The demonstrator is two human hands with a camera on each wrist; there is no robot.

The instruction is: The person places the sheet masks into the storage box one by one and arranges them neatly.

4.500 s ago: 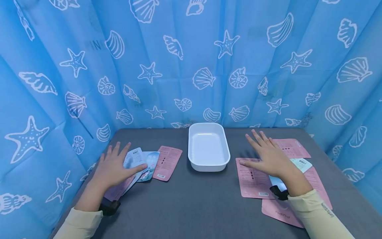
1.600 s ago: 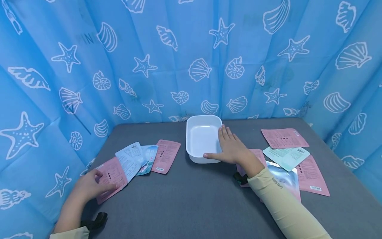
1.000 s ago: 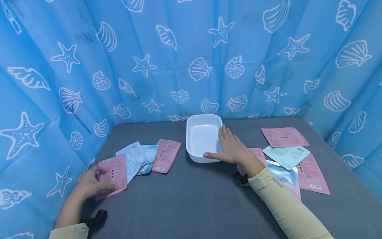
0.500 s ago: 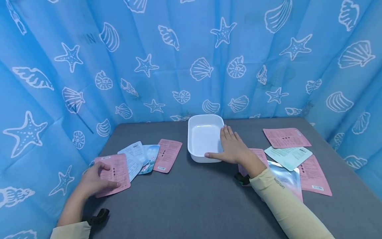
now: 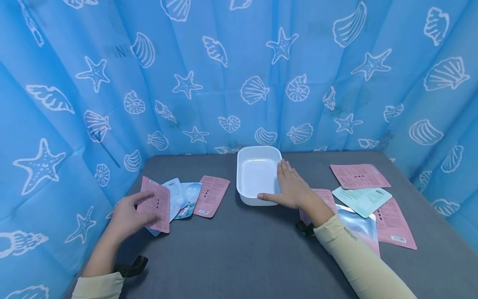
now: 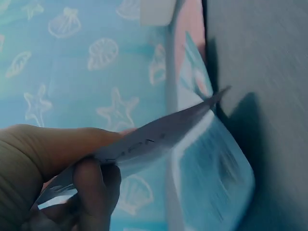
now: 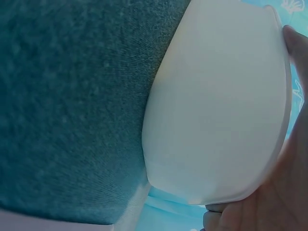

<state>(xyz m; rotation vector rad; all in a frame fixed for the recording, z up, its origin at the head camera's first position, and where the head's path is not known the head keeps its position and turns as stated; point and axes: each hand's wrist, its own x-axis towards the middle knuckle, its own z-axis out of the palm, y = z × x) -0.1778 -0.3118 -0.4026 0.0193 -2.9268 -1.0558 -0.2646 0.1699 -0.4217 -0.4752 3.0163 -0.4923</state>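
Note:
My left hand pinches a pink sheet mask packet between thumb and fingers. In the left wrist view this packet is seen nearly edge-on, lifted and tilted. Below and beside it lie a pale blue packet and a blue printed packet. A white rectangular tub stands at the middle back of the table. My right hand rests against its right rim with fingers straight and thumb spread at the front corner. The right wrist view shows the tub's outer wall close up.
Another pink packet lies left of the tub. On the right, pink packets, a mint green packet and a silvery packet overlap, partly under my right forearm. A blue shell-print curtain hangs behind the grey table.
My right hand has moved left from above the right-hand packets onto the tub's rim. My left hand has taken hold of the pink packet and raised it off the table, tilting it.

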